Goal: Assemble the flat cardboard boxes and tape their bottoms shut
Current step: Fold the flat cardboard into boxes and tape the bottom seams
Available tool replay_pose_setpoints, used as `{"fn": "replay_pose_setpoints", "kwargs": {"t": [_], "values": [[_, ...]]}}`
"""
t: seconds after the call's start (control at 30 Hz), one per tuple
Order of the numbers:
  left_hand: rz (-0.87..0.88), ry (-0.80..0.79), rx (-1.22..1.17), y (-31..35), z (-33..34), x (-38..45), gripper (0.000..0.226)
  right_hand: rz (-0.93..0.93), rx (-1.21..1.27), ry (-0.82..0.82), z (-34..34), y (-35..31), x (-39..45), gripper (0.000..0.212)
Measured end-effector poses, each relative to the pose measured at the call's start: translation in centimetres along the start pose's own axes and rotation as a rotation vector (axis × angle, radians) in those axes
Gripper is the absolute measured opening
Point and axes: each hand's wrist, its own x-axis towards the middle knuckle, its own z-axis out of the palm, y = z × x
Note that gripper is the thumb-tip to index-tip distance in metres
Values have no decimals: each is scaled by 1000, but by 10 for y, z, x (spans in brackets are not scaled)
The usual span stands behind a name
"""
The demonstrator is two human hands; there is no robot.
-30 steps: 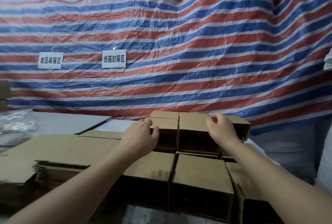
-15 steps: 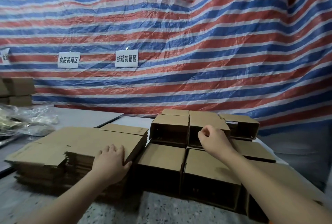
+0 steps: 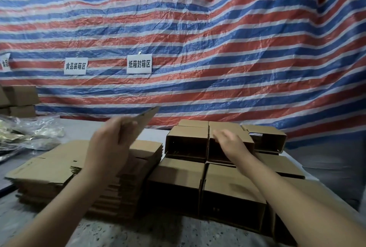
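Observation:
A stack of flat cardboard boxes [image 3: 49, 169] lies on the table at the left. My left hand [image 3: 108, 145] grips one flat cardboard box [image 3: 145, 119] and holds it tilted up above the stack, blurred by motion. Right of the stack stand several opened brown boxes [image 3: 178, 175] lying on their sides in rows. My right hand [image 3: 230, 141] hovers over the back-row boxes [image 3: 225, 127] with its fingers loosely curled, holding nothing.
A red, white and blue striped tarp [image 3: 198, 38] hangs behind the table with white paper signs [image 3: 139, 63]. Clear plastic bags [image 3: 29, 133] lie at the far left, with more boxes [image 3: 19, 100] behind them. The grey speckled table [image 3: 118, 233] runs along the front.
My left hand went from resting on the flat stack to lifting one flat box off it. My right hand stayed over the back-row boxes and loosened its fingers.

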Motion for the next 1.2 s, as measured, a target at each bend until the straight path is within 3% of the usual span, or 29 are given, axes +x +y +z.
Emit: {"fn": "replay_pose_setpoints", "kwargs": {"t": [0.07, 0.17, 0.27, 0.37, 0.47, 0.57, 0.8, 1.0, 1.2], "values": [[-117, 62, -150, 16, -11, 16, 11, -3, 190, 13, -7, -14, 5, 41], [-214, 34, -345, 40, -19, 31, 23, 13, 326, 33, -22, -34, 9, 55], [-372, -86, -593, 59, -15, 36, 26, 17, 369, 5, -33, -45, -1, 67], [-499, -229, -799, 74, -3, 33, 37, 29, 436, 74, -49, -52, -23, 59], [-527, -232, -815, 79, 13, 28, 40, 94, 440, 226, -71, -51, -48, 50], [-578, -202, -716, 79, 36, 16, 25, 81, 408, 293, -89, -37, -80, 55], [-778, -329, -741, 80, 88, -63, 28, 225, 349, 212, -99, 37, -138, 51], [-795, -347, -753, 87, 100, -102, 22, 303, 333, 183, -95, 76, -158, 60], [-817, -348, -785, 88, 96, -100, 22, 296, 231, 195, -100, 64, -161, 93]]}}
